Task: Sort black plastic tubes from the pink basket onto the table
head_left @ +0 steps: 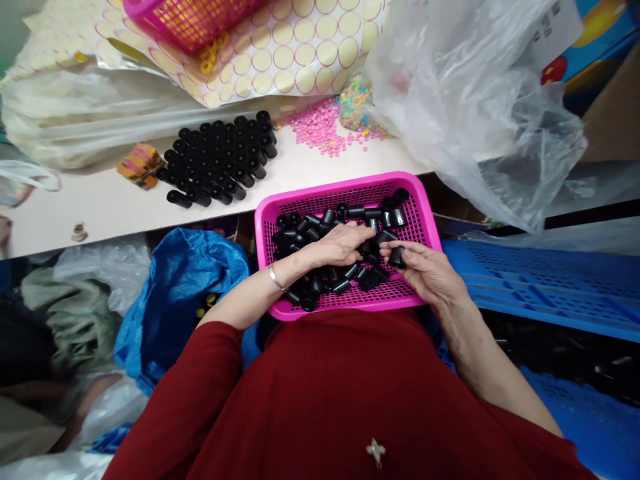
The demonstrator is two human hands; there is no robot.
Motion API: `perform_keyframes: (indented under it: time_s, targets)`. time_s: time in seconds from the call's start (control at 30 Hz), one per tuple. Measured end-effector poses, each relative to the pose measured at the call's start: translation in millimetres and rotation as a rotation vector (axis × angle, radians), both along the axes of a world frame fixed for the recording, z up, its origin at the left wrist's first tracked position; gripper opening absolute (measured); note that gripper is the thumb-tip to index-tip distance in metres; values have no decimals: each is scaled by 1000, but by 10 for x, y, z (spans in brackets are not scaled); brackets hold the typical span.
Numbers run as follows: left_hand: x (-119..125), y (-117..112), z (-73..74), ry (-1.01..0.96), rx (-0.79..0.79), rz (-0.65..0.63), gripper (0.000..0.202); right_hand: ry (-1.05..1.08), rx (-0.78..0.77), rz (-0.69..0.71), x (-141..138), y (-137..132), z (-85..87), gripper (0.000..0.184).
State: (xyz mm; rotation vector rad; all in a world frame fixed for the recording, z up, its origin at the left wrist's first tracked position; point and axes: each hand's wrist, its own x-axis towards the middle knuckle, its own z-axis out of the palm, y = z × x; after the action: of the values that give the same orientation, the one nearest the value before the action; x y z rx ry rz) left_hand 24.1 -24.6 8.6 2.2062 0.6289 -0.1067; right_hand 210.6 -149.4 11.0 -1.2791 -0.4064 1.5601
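Note:
A bright pink plastic basket (pixel 345 311) rests in front of my body, with many short black plastic cylinders (pixel 341 286) lying loose in it. My left hand (pixel 339 245) reaches down among the cylinders from the left, its fingers stretched and apart; some fingertips are hidden by the pieces. Over the basket's right side, my right hand (pixel 425 268) pinches one black cylinder (pixel 397 257) between thumb and fingers. On the white table beyond, a block of black cylinders (pixel 220 160) stands upright in close rows.
Pink beads (pixel 325 127) lie scattered on the white table (pixel 125 223) near a clear plastic bag (pixel 465 100). An orange patterned piece (pixel 140 165) sits left of the rows. Another pink basket (pixel 195 27) is at the back. A blue bag (pixel 165 300) hangs open at left; blue crates (pixel 550 280) stand right.

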Motion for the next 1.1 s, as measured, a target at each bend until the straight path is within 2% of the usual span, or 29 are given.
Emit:
perform_keyframes:
  time_s: [0.1,0.2,0.27,0.37,0.47,0.53,0.63,0.73,0.9,1.1]
  targets:
    - [-81,4,-38,-321,-475,245,42,-18,80,17,-44,-26,105,43]
    - [-151,-30,55,-532,-871,402,46,-82,156,8,-95,-16,183,43]
    - [-184,-68,141,-563,-1013,478,44,-264,227,-21,-129,-4,202,42]
    - [-200,-127,209,-560,-1065,549,39,-646,323,-3,-179,1,201,40]
    - [-185,-172,164,-567,-948,547,40,-875,351,96,-223,-10,192,36]
    - [-177,-181,103,-564,-744,539,43,-929,372,129,-241,-19,191,33]
    - [-187,-161,37,-543,-350,519,42,-995,433,152,-235,-21,201,29]
    - [-216,-129,40,-510,-120,398,39,-1069,509,220,-199,-13,205,30]
    - [-231,-124,106,-443,37,253,33,-1180,586,306,-162,-4,163,33]
    - [-203,-147,129,-361,95,167,19,-1303,591,361,-190,11,133,35]
